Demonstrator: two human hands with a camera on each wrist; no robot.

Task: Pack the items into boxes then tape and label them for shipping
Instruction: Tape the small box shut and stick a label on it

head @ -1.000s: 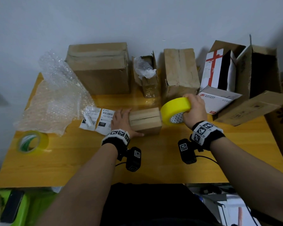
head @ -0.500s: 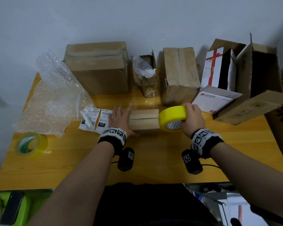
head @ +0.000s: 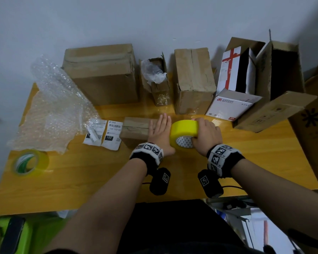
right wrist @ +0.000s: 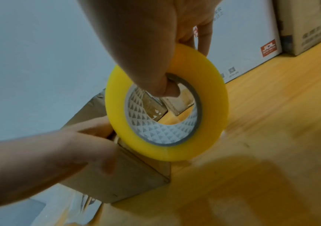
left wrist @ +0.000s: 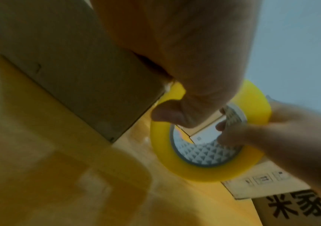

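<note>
Right grip: our right hand (head: 206,133) curls round the yellow tape roll (head: 184,132), thumb hooked inside its core, fingers over the outer band.
Left grip: our left hand (head: 159,132) lies flat with fingers straight, pressing on the right end of the small box (head: 135,130).
Roll: on edge, touching the box's right end, just above the table (head: 81,176).
Box: closed, lying on the table centre.
Beside it: two shipping labels (head: 104,136) to its left, then bubble wrap (head: 53,110) and a second tape roll (head: 28,162).
Behind: a row of cardboard boxes (head: 103,74) by the wall.

A wooden table (head: 92,182) stands against a grey wall (head: 117,21).
</note>
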